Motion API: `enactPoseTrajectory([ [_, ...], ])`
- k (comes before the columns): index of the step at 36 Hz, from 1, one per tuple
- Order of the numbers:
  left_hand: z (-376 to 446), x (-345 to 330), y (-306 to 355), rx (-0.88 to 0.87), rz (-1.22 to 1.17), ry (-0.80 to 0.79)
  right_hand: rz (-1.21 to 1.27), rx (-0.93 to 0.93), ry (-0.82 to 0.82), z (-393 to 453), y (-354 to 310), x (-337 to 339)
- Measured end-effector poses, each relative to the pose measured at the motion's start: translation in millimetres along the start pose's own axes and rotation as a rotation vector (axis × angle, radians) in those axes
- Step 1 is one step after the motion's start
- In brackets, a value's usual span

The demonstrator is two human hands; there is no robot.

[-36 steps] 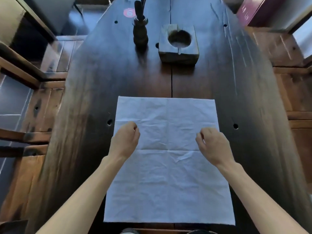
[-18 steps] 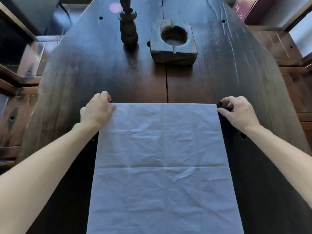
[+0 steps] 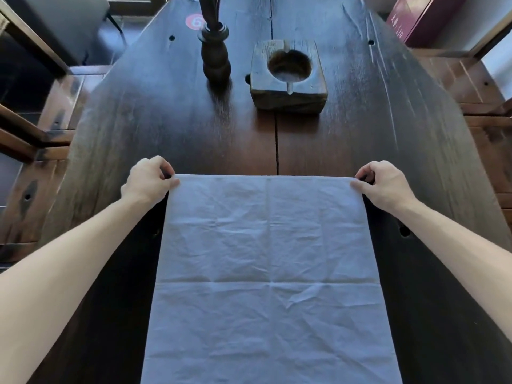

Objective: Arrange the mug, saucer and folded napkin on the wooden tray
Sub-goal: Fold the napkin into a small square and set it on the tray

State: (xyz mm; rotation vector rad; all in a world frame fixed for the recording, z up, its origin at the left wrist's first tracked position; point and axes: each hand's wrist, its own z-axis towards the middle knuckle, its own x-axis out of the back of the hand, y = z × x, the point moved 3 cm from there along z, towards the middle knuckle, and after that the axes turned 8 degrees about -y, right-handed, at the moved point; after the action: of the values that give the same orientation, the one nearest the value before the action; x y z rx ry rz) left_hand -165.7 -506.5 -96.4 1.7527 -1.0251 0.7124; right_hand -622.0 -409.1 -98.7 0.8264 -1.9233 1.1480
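Napkin [image 3: 268, 267]: pale blue, creased, unfolded

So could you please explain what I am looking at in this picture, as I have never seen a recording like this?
There is no machine here: a person wears a wide-angle camera on the head, so the one picture looks forward and down over both bare arms. The left hand and right hand each pinch a far corner of a pale napkin, which lies spread flat and unfolded, with creases, on a dark wooden table. Each grip is a thumb-and-finger pinch at the cloth's edge. Farther off on the table stand a dark turned wooden stand and, to its right, a square wooden block with a round hollow. A maroon box sits off the table at top right. No mug, saucer or tray is in view.
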Motion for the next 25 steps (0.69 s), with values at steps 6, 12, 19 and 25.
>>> enactPoseTrajectory([
  [6, 6.3, 3.6, 2.9, 0.002, -0.022, -0.071, -0.020, -0.025, -0.050, 6.4, -3.2, 3.0],
  [12, 9.7, 5.1, 4.1, -0.041, 0.035, -0.121, -0.056, -0.005, -0.091, 6.4, -4.2, 4.6],
  [19, -3.6, 23.7, 22.6, -0.155, -0.021, -0.098, -0.024, 0.048, -0.015, -4.3, -13.8, 15.5],
  [25, -9.9, 42.7, 36.2, -0.239, -0.049, 0.008, 0.053, 0.055, 0.073, -12.0, -27.5, 40.0],
])
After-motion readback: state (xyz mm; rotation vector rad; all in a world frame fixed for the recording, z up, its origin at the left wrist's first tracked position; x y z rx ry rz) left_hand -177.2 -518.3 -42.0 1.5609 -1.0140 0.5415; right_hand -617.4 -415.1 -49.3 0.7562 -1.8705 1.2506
